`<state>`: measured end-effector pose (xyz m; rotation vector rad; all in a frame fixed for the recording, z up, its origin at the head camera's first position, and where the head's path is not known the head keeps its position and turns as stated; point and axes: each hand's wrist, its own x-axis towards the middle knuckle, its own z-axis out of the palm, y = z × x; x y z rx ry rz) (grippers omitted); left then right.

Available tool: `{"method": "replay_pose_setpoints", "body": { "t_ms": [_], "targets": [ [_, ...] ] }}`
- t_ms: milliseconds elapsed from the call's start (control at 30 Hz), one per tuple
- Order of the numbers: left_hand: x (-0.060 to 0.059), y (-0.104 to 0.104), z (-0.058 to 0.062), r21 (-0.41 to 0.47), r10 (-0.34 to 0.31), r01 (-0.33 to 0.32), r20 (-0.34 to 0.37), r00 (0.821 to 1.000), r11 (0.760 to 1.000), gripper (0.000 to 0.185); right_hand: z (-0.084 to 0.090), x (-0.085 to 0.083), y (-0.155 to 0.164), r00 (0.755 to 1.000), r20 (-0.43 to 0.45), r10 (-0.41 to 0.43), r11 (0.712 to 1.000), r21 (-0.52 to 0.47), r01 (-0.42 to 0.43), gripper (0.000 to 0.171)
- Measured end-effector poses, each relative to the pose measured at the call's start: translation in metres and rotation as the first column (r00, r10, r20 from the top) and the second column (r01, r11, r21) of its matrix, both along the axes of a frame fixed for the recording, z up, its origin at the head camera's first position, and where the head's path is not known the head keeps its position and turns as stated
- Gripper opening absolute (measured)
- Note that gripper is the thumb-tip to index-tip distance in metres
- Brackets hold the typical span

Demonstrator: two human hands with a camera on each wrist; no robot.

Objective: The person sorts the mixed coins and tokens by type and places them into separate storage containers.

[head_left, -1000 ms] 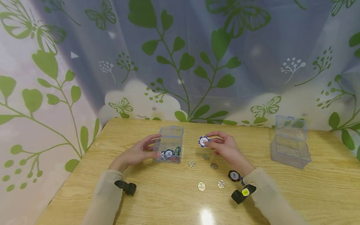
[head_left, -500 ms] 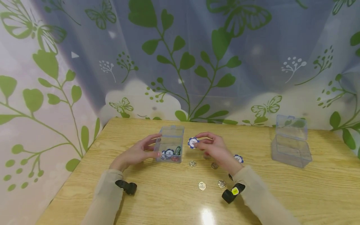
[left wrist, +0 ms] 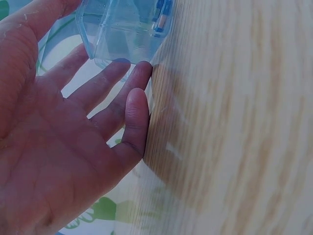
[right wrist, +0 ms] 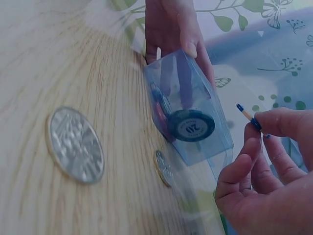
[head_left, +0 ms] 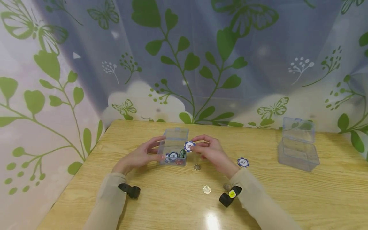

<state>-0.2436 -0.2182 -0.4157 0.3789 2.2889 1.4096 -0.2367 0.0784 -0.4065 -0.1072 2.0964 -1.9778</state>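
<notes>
My right hand [head_left: 212, 153] pinches a blue-and-white poker chip [head_left: 189, 146] marked 10, at the right wall of a clear plastic box [head_left: 176, 144]. Edge-on in the right wrist view, the pinched chip [right wrist: 249, 117] sits between thumb and fingers, apart from the box. My left hand [head_left: 139, 156] holds the box's left side, thumb toward the near corner and fingers farther back. The box's lid stands open behind it. Inside lie blue chips [head_left: 173, 156], a green chip [head_left: 182, 154] marked 20 and a red chip [head_left: 179, 162].
Gold-coloured coins [head_left: 197, 167] lie on the wooden table [head_left: 161, 204], some partly under my right forearm. Another blue chip [head_left: 242, 162] is right of my right wrist. A second clear box [head_left: 298, 157], lid up, stands at the right. A patterned curtain [head_left: 258, 64] hangs behind.
My right hand has carried the poker chip leftward to the box's right wall. Its forearm now covers the black chip and uncovers a blue one. My left hand and the box stay put.
</notes>
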Motion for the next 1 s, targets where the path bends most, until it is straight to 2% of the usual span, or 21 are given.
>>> {"method": "replay_pose_setpoints", "body": {
  "t_ms": [567,1000],
  "targets": [
    [0.000,0.001,0.000,-0.006,0.001,-0.001,-0.006,1.000,1.000,0.083,-0.007,-0.004,-0.016,0.999,-0.018,-0.047,0.998,0.049,0.048,0.025],
    [-0.003,-0.001,-0.003,-0.001,-0.004,0.004,-0.003,1.000,1.000,0.083,-0.008,-0.003,-0.028,0.999,-0.024,-0.048,0.991,0.121,0.050,0.022]
  ]
}}
